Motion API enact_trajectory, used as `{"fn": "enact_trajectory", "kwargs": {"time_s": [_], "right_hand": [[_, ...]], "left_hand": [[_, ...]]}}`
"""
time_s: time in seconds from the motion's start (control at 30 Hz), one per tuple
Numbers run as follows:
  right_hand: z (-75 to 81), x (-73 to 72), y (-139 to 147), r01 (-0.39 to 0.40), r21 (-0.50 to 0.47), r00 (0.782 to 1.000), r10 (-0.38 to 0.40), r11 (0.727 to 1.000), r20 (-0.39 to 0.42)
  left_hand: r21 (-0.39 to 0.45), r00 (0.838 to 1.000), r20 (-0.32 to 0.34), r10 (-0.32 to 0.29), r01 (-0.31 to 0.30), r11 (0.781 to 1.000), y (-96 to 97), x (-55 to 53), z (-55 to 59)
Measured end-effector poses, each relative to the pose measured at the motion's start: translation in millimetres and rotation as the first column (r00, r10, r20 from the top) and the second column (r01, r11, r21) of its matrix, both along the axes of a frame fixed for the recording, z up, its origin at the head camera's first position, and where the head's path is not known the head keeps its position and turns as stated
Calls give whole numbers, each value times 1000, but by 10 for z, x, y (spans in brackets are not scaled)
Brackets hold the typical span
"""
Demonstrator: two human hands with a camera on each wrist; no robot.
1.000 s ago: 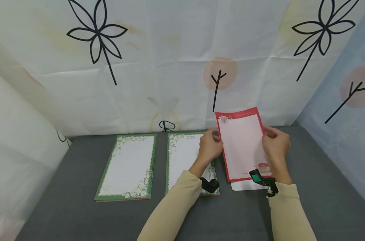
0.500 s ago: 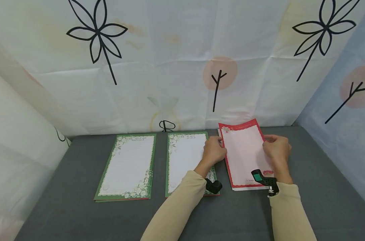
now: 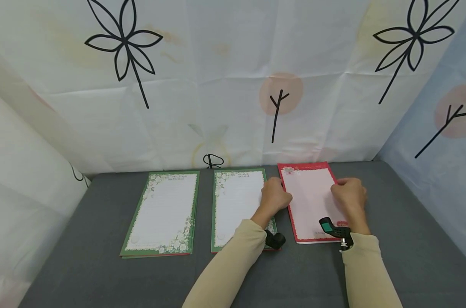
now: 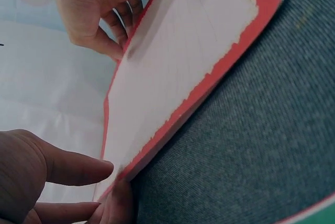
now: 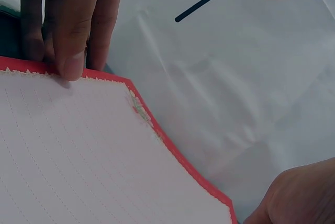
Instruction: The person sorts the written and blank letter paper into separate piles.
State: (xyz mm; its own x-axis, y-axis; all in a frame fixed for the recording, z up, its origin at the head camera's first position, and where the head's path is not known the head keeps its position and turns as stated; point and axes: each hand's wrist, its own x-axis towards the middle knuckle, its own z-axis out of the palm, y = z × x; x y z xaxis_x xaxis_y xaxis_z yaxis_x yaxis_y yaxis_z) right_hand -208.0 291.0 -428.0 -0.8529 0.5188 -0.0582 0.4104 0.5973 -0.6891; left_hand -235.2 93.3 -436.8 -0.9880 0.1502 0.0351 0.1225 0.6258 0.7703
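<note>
Left hand (image 3: 274, 197) pinches the red-bordered sheet (image 3: 310, 201) by its left edge, right hand (image 3: 350, 197) pinches its right (green-bordered sheet (image 3: 237, 203) is just left of it, btw).

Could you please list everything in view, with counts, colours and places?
Table: one, dark grey, foreground.
Cloth backdrop: count unclear, mostly white, black plant prints, behind.
Red stack: one, red border, white page, right.
Left green stack: one, green border, white page, left.
Middle green stack: one, green border, white page, centre.
Wrist devices: two, black, wrists.
Sleeves: two, beige, forearms.
Left hand: one, bare, pinching red stack's left edge.
Right hand: one, bare, holding its right edge.
</note>
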Motion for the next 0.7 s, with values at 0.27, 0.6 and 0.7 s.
{"fn": "enact_trajectory", "kwargs": {"time_s": [0.27,0.6,0.7], "right_hand": [[-1,-10,-11,-7,29,1000,6,1000,25],[-19,-12,12,-20,33,999,19,999,35],[-32,-15,2,-14,23,999,13,1000,45]], "left_hand": [[-13,999,30,-25,26,1000,19,-5,18],[-1,998,64,-23,23,1000,19,14,43],[8,997,73,-23,22,1000,18,14,43]]}}
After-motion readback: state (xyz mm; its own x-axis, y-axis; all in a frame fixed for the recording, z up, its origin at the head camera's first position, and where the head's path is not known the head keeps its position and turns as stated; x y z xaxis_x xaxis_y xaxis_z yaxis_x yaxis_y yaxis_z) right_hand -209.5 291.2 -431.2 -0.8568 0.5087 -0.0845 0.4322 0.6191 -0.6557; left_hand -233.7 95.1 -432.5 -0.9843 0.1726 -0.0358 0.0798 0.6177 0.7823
